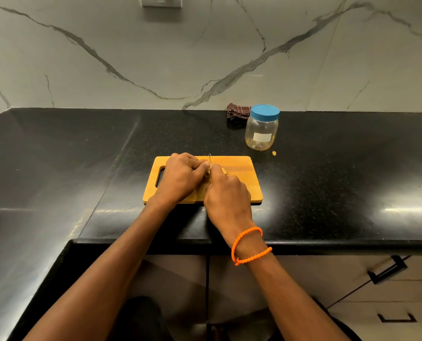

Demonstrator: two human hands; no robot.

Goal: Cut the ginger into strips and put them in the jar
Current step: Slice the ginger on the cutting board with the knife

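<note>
Where the head camera looks down, I read no writing: the jar (262, 129) carries only a blank white label. It stands upright on the black counter (82, 153), far right of the board (239, 178), with its blue lid (265, 112) on and a few yellowish bits at its bottom. A dark cloth (237, 113) lies just behind it, and a small yellow scrap (274, 152) sits near its base. On the board, my left hand (182, 177) has its fingers curled down on the ginger (223, 170), which is mostly hidden; only a pale edge shows. My right hand (226, 195) is clenched on the knife (210, 160), its blade upright just beside the left fingertips (206, 164).
</note>
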